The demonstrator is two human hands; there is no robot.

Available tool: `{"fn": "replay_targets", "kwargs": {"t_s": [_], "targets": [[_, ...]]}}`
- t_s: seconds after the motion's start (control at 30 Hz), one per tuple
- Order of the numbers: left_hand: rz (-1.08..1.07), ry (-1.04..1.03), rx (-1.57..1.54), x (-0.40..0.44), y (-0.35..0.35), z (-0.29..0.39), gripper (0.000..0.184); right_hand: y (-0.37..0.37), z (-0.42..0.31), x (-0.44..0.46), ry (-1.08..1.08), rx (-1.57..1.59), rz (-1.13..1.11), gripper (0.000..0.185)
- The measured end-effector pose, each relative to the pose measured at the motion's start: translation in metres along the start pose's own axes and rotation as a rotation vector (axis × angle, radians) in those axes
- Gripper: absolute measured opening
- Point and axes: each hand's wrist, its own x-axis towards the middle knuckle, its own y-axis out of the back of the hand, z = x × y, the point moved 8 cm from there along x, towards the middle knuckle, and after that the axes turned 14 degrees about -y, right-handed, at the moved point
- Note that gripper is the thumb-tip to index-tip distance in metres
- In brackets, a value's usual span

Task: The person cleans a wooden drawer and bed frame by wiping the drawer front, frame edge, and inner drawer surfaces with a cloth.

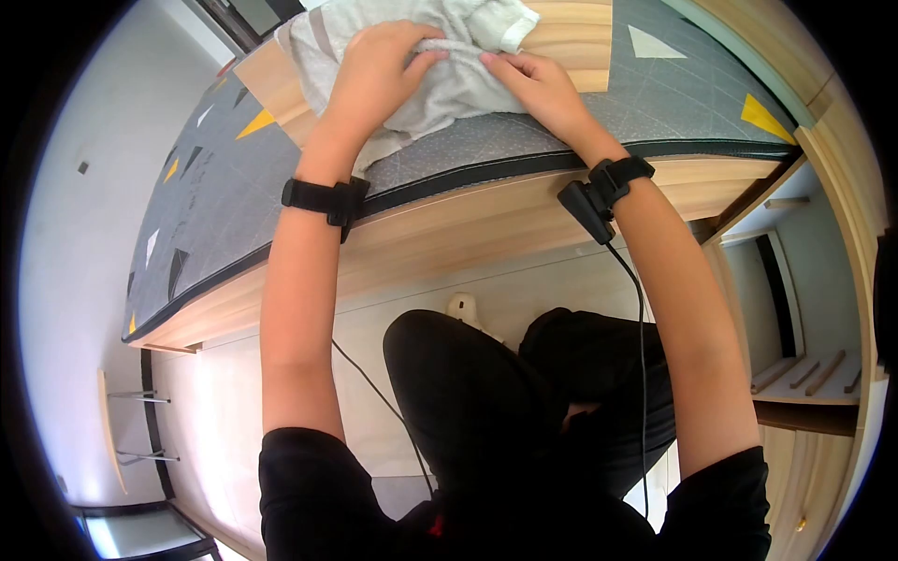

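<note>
A crumpled light grey fleecy cloth [421,103] lies on a pale wooden board [580,42] at the top of the head view. One end of it, at the right, is whiter and looks like a cuff; its folds hide whether it is a garment. My left hand [382,70] is on the cloth's left part, thumb and fingers closed on a raised fold. To the right, my right hand [541,86] pinches the same fold between thumb and forefinger. A short stretch of fabric runs between the two hands.
The board rests on a grey mattress [645,112] with yellow and white triangles, on a wooden bed frame [449,224]. Wooden shelving [814,374] stands at the right. Cables [642,355] hang from the black wrist straps. My bent legs [468,393] are below the bed edge.
</note>
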Motion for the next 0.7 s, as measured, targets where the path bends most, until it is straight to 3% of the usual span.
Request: {"fn": "replay_targets", "kwargs": {"t_s": [0.17,0.23,0.37,0.43,0.5,0.7], "targets": [[0.074,-0.035,0.042,0.006,0.001,0.003,0.021,0.002,0.001,0.001,-0.014,0.041,0.022,0.05],[0.085,-0.039,0.067,0.008,0.0,0.004,0.021,0.002,0.01,0.004,-0.159,0.05,-0.026,0.049],[0.009,-0.051,0.155,0.01,-0.002,0.008,0.02,-0.005,-0.004,-0.001,-0.037,0.131,-0.093,0.047],[-0.04,-0.024,0.152,0.012,-0.005,0.012,0.021,-0.008,0.0,-0.002,-0.032,0.013,-0.12,0.048],[-0.12,-0.065,0.533,0.015,-0.014,0.026,0.017,-0.01,0.0,-0.001,0.0,0.035,-0.107,0.05],[-0.118,-0.127,0.615,0.015,-0.02,0.029,0.014,-0.006,0.013,0.009,-0.011,0.057,-0.058,0.047]]}}
